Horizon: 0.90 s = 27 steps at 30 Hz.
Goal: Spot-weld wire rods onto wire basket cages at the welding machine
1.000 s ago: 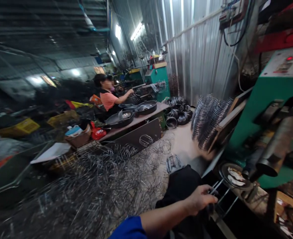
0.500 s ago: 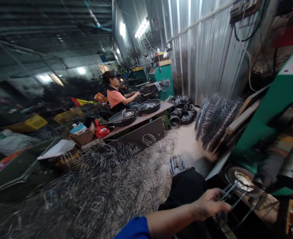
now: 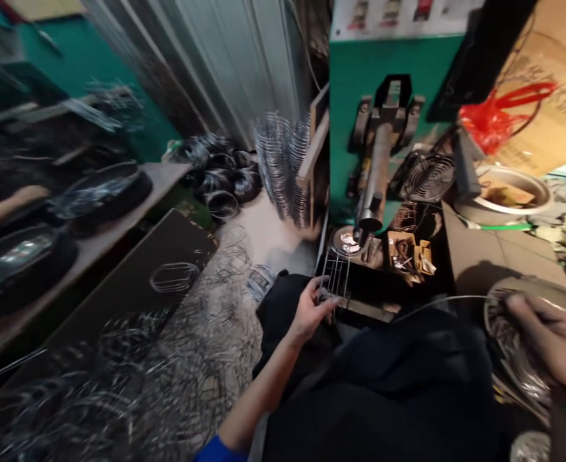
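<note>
My left hand (image 3: 313, 309) is closed on the near edge of a small wire grid (image 3: 337, 274). The grid stands at the front of the green machine (image 3: 360, 70), just below its round steel arm (image 3: 375, 179). My right hand (image 3: 550, 341) is at the right edge, blurred, with its fingers curled over a round pan of wire pieces (image 3: 514, 359). A thin bent wire (image 3: 437, 303) arcs left from its fingertips. My lap in dark clothing fills the bottom middle.
Stacked wire rings (image 3: 283, 163) lean left of the machine, with black wire coils (image 3: 222, 179) behind them. Loose wire scraps (image 3: 167, 359) cover the floor. A bench with black pans (image 3: 102, 192) stands left, with another person's arm (image 3: 4, 204) over it. A fan guard (image 3: 427, 176) and red bag (image 3: 488, 119) sit right.
The view has swung right and down onto the machine. My left hand still holds the wire grid at the machine's front. My right hand and the pan have come into view.
</note>
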{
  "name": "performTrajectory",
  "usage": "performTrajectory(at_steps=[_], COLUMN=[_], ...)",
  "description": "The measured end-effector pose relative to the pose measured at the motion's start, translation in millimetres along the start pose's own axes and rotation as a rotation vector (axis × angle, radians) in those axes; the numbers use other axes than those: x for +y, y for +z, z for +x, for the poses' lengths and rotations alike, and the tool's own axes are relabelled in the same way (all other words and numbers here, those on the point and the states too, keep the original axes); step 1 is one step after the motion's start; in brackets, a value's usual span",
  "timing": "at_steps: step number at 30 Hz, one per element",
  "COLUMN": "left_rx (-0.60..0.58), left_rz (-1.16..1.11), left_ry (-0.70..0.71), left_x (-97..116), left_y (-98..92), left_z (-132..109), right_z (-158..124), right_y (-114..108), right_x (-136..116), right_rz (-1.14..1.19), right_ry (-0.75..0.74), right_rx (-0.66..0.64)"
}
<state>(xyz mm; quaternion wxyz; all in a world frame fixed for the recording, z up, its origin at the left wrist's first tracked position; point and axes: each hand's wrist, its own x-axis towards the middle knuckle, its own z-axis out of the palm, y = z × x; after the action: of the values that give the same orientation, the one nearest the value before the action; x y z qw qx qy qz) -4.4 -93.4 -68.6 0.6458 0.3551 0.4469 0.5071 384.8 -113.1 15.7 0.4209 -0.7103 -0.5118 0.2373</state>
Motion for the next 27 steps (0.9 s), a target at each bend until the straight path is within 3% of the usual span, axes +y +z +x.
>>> performTrajectory(at_steps=[4, 7, 12, 15, 17, 22, 27], left_rx=[-0.022, -0.016, 0.015, 0.022, 0.013, 0.010, -0.005], left_rz=[-0.006, 0.008, -0.001, -0.027, -0.031, -0.024, -0.041], left_ry=[-0.014, -0.023, -0.030, -0.041, -0.048, -0.041, -0.021], left_x=[-2.6, -1.7, -0.1, 1.1, 2.6, 5.0, 3.9], left_y=[7.4, 8.4, 8.3, 8.7, 7.9, 3.8, 3.1], left_z=[-1.5, -2.2, 0.0, 0.6, 0.2, 0.7, 1.0], right_z=[-4.8, -3.7, 0.8, 5.6, 7.7, 4.9, -7.3], right_y=[19.5, 36.1, 53.2, 68.1, 78.4, 103.2, 127.6], right_x=[7.7, 4.6, -14.6, -21.3, -20.9, -12.6, -4.1], right_rz=[0.203, 0.278, 0.270, 0.225, 0.227, 0.246, 0.287], right_ry=[0.163, 0.127, 0.039, 0.028, 0.012, 0.003, 0.014], right_rx=[-0.172, -0.244, -0.276, -0.213, -0.160, -0.263, -0.196])
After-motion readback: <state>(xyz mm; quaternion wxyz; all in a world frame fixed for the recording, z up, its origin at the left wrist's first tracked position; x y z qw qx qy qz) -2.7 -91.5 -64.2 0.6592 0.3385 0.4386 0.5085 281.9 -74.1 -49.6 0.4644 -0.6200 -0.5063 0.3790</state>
